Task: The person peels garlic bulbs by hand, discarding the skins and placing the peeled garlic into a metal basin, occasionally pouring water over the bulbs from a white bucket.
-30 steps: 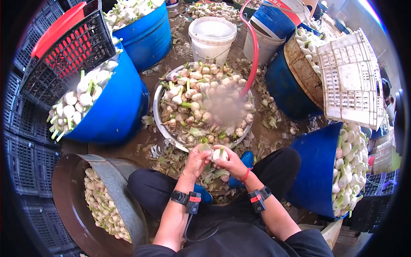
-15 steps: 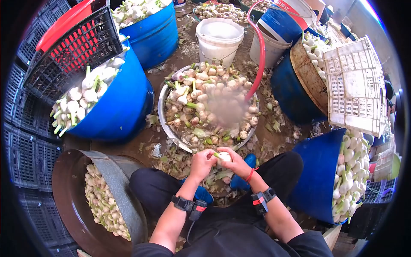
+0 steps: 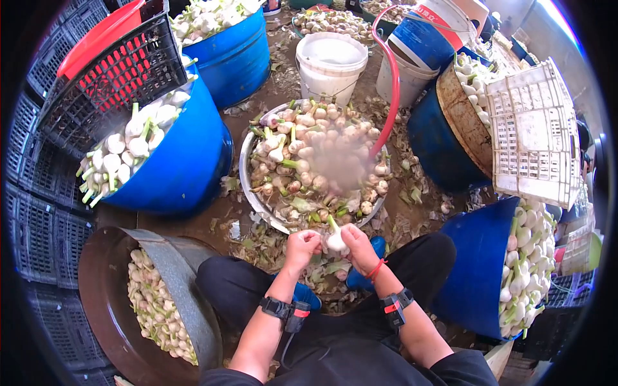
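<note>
Just below the frame's centre, your right hand [image 3: 359, 248] pinches 1 garlic bulb [image 3: 335, 242] from the right — stem [image 3: 332, 222] upward, leaning slightly left — while your left hand [image 3: 302, 248], pinched closed, sits just beside it.

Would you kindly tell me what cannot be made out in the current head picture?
Garlic heap: its middle is blurred in the head view.
Red hose: in the same view, its lower end is lost in that blur.
Left hand: in the head view, whether it pinches anything is too small to tell.
Held bulb: the right hand covers part of it, head view.
Black crates: cut off by the head view's dark left edge.
</note>
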A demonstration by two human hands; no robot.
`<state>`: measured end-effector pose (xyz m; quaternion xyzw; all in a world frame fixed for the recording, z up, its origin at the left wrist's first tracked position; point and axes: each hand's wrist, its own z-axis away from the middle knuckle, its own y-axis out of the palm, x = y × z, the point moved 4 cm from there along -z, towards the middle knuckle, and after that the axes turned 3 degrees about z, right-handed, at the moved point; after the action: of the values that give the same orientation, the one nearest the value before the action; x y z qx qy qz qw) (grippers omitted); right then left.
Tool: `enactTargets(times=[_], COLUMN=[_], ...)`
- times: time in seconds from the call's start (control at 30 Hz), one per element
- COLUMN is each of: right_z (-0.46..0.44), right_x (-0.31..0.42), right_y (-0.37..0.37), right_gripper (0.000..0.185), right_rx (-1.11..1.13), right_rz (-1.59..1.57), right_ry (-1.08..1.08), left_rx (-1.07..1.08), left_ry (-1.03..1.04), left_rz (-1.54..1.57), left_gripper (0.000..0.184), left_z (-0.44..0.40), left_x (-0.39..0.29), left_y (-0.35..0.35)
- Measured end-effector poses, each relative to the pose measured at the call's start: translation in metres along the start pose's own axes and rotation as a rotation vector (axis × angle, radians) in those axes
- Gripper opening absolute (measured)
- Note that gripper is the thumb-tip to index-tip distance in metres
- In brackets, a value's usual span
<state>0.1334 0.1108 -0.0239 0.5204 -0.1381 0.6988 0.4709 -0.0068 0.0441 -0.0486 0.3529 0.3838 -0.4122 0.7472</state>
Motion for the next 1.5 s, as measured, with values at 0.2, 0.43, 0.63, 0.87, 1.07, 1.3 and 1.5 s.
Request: enactTargets(times=[0.2, 0.43, 0.63, 0.87, 1.07, 1.3, 1.5], right_z=[0.005, 0.002, 0.01, 0.007, 0.015, 0.007, -0.004], right_x=[0.002, 0.002, 0.019, 0.014, 0.017, -0.002, -0.002], right_y=[0.007, 0.012, 0.016, 0.011, 0.009, 0.0, 0.0], right_gripper=[0.032, 0.043, 0.039, 0.026, 0.02, 0.017, 0.021], right_rx=[0.013, 0.158, 0.056, -0.161, -0.102, -0.066, -0.05], right_rz=[0.002, -0.143, -0.017, 0.248, 0.087, -0.465, -0.793], right_ry=[0.047, -0.057, -0.225, -0.461, -0.427, -0.139, 0.027], left_rx=[0.112, 0.013, 0.113, -0.226, -0.111, 0.048, 0.315], left_ry=[0.062, 0.164, 0.177, 0.547, 0.096, 0.014, -0.03], left_rz=[0.23, 0.148, -0.496, -0.661, -0.425, 0.451, -0.267], left_gripper=[0.026, 0.008, 0.016, 0.013, 0.009, 0.014, 0.008], left_z=[0.019, 0.019, 0.008, 0.041, 0.019, 0.03, 0.0], left_x=[-0.018, -0.025, 0.013, -0.054, -0.036, -0.034, 0.035], left_y=[0.017, 0.016, 0.005, 0.026, 0.012, 0.032, 0.011])
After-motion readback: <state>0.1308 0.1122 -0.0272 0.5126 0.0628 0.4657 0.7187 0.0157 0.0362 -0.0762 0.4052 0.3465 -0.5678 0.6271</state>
